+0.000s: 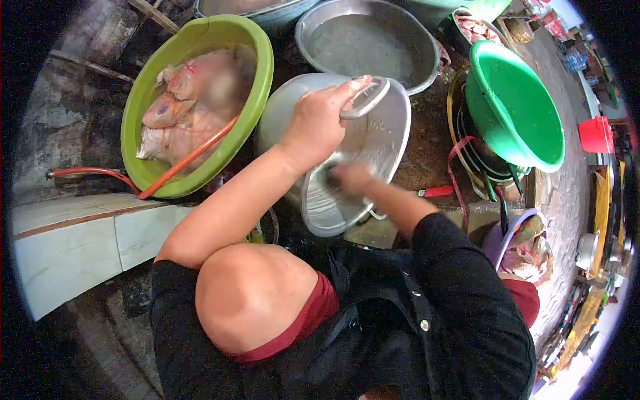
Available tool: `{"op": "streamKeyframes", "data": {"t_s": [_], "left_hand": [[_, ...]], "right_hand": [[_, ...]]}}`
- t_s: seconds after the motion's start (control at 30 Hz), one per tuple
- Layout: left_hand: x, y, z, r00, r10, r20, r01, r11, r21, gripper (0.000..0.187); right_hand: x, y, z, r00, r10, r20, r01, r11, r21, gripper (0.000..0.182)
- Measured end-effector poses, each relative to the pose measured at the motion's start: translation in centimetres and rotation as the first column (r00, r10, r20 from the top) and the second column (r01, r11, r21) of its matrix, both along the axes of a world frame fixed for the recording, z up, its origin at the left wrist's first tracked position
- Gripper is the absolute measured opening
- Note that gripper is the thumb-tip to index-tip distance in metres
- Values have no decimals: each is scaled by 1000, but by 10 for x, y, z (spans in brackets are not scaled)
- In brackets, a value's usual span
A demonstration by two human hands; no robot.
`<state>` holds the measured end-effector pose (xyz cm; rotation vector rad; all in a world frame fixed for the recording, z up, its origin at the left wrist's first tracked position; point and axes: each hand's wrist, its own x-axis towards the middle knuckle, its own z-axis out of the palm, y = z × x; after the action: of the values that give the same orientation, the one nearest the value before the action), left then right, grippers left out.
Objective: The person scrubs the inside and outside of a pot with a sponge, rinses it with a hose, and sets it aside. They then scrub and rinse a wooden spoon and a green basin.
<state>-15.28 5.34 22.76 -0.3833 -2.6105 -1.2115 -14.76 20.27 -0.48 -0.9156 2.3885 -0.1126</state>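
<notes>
A large aluminium pot [380, 133] lies tilted on its side, its mouth facing me. My left hand [320, 123] is closed on the pot's rim beside its loop handle [370, 100] and steadies it. My right hand [352, 177] reaches inside the pot against the inner wall. It is blurred, with curled fingers. A dark patch sits beside it, and I cannot tell whether the hand holds anything. Both my sleeves are black; the left arm is bare to the shoulder.
A green basin [263, 80] at the left holds pale raw meat and an orange hose [190, 160]. A metal basin [367, 43] with water sits behind the pot. A tilted green basin [513, 110] stands on the right. A red-handled tool [435, 192], purple bowl [500, 240] and white tiled ledge [80, 240] are nearby.
</notes>
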Motion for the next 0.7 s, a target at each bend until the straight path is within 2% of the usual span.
{"op": "streamKeyframes", "data": {"t_s": [0.07,0.1,0.13,0.2,0.23,0.27,0.3,0.33,0.4,0.43,0.47,0.5,0.57,0.63,0.67,0.7], "left_hand": [[-3,-1,-8,999,-1,-45,-1,999,-38,53],[-2,0,-11,1000,0,-30,-1,999,-42,53],[-1,1,-11,999,3,-36,-4,999,-37,53],[-2,2,-6,1000,14,-6,-15,1000,-24,52],[-2,2,-5,1000,13,-20,-13,1000,-22,52],[-4,1,-6,1000,9,-11,-9,1000,-7,51],[-6,-1,-6,1000,8,-2,-8,1000,6,49],[-5,0,-6,1000,18,-12,-18,999,-29,48],[-7,-1,-4,1000,31,-3,-31,999,-42,48],[-4,0,-5,999,26,33,-24,998,-55,48],[-4,-2,-7,999,24,33,-25,999,22,48],[-5,-3,-6,998,48,48,-49,999,8,48],[-4,-3,-8,1000,28,8,-28,1000,-5,50],[-5,-2,-12,999,24,34,-26,999,45,52],[-6,-2,-12,999,22,47,-26,996,83,54],[-6,-1,-9,999,26,36,-29,996,84,54]], "right_hand": [[-62,22,46,914,141,-379,-26,956,292,34],[-90,30,43,830,154,-536,-91,986,142,36],[-101,26,43,835,152,-528,-92,986,139,36],[-121,24,54,559,171,-811,-257,966,27,38],[-105,19,64,773,166,-612,-65,981,183,40],[-87,23,27,689,56,-723,47,992,121,40],[-62,25,8,860,81,-503,60,965,257,43],[-19,17,51,907,-172,-385,211,975,62,38],[-2,10,3,987,-55,-151,75,988,133,31],[-6,10,8,989,-59,-138,77,988,131,31],[-20,14,14,940,-252,-228,274,959,68,28],[-39,21,25,847,-430,-312,451,893,-7,26],[-86,36,46,704,-290,-649,132,950,-281,28],[-101,30,79,747,-114,-655,9,987,-161,31],[-97,27,79,757,-79,-648,27,996,-90,33],[-90,30,62,703,-52,-709,-20,995,-93,35]]}}
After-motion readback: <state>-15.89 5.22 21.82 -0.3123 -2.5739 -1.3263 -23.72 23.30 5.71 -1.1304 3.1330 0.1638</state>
